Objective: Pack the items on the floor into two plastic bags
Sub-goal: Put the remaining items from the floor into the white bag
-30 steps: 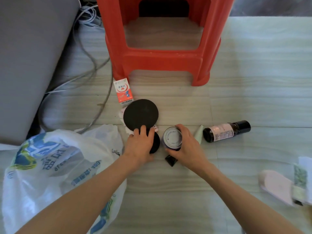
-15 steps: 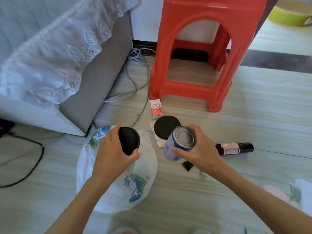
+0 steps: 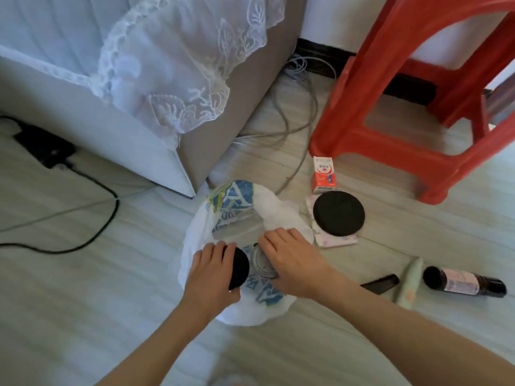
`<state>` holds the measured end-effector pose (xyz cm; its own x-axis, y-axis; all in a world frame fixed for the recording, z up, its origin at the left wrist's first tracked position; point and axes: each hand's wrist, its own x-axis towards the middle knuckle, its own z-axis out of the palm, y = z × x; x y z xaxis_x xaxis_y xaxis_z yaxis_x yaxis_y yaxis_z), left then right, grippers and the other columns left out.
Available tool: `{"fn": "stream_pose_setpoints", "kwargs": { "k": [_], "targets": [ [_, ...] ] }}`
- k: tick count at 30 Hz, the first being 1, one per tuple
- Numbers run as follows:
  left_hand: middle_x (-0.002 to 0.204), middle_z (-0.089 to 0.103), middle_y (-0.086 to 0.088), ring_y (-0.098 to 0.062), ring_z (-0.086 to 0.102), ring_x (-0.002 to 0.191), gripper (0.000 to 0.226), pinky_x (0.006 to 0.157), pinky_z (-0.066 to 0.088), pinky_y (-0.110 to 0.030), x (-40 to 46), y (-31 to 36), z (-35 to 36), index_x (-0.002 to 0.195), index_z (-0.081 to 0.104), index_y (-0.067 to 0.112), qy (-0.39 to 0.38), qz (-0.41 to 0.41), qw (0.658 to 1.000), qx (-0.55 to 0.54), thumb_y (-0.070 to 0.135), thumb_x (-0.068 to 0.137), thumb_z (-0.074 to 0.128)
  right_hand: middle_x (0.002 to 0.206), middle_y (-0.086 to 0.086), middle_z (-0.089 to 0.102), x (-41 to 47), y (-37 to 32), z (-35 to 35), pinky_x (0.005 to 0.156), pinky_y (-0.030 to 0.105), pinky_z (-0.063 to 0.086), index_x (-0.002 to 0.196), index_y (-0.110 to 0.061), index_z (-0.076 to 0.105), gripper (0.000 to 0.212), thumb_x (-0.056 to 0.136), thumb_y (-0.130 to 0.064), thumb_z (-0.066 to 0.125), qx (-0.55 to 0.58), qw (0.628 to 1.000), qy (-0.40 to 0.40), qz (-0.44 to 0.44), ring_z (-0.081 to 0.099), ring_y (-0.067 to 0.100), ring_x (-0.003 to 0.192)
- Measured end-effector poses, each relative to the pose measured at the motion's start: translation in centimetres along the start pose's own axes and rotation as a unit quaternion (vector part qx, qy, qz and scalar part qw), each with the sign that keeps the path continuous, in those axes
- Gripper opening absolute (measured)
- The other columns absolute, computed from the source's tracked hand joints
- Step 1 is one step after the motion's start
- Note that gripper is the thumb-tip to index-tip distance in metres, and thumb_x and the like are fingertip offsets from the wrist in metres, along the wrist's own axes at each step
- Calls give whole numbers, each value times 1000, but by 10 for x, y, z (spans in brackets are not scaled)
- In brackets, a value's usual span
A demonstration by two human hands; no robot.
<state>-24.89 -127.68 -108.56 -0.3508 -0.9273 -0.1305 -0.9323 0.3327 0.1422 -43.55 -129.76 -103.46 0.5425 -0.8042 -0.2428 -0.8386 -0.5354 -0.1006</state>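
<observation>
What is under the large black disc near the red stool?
The large black disc rests on a flat pale packet with a pink pattern, which shows along the disc's left and lower edges. The disc hides the middle of the packet and anything else beneath it.

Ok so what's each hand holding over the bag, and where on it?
Left hand grips the small black round case by its edge. Right hand grips the can around its side, both over the plastic bag.
</observation>
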Motion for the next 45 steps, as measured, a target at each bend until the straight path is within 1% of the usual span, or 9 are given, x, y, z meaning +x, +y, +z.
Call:
{"fn": "stream_pose_setpoints", "kwargs": {
  "k": [7,10,17,24,30,34,37,40,45],
  "targets": [
    [99,64,-14,-35,62,80,94,68,53,-38,27,-19,27,109,52,6,-24,-25,999,16,35,25,85,116,12,50,16,11,20,82,37,43,121,-5,48,64,74,-46,59,143,982,44,115,48,29,105],
    [99,64,-16,-35,62,79,94,68,54,-39,26,-19,40,109,52,5,-41,-30,999,3,35,26,87,125,10,43,25,7,18,84,33,44,129,-6,40,64,78,-36,64,180,972,67,133,41,26,113],
    [109,63,-20,-37,65,92,85,70,58,-41,15,-23,50,112,56,0,-35,-26,998,-50,18,37,91,130,13,40,43,-1,29,89,31,37,135,-3,33,64,83,-27,61,170,975,43,139,38,27,116],
    [100,70,-16,-29,71,84,73,62,57,-35,3,-27,38,95,72,4,-56,12,998,33,28,28,92,134,14,35,28,2,29,93,36,39,139,-9,29,60,86,-15,57,135,978,-18,160,37,30,119],
    [114,63,-14,-32,65,98,53,75,57,-40,4,11,-13,108,62,9,12,62,997,-41,16,60,82,146,9,31,-11,18,-13,107,36,27,144,-14,24,61,90,-27,51,104,989,-15,101,30,25,134],
    [123,59,-12,-27,63,104,53,77,55,-35,12,60,-40,115,55,15,47,131,989,-46,20,67,77,149,2,30,-76,52,-34,112,34,23,144,-20,22,59,93,-38,46,100,982,15,159,28,20,137],
    [127,57,-13,-30,58,114,48,84,52,-40,25,107,-39,117,53,14,43,188,980,-49,20,72,69,147,0,34,-134,78,-15,110,31,26,144,-20,25,57,94,-40,43,124,961,23,245,31,18,135],
    [129,56,-13,-30,57,116,45,86,51,-39,36,156,-19,119,50,15,-17,215,973,-85,23,76,61,141,2,41,-189,96,27,103,32,34,141,-18,30,52,94,-37,43,193,903,29,382,38,21,129],
    [152,21,-1,-16,21,139,48,109,24,-28,53,215,28,142,28,20,-138,168,968,-125,26,96,40,126,12,52,-224,117,101,93,34,40,130,-9,44,42,95,-30,46,306,792,41,527,50,27,115]
  ]
}}
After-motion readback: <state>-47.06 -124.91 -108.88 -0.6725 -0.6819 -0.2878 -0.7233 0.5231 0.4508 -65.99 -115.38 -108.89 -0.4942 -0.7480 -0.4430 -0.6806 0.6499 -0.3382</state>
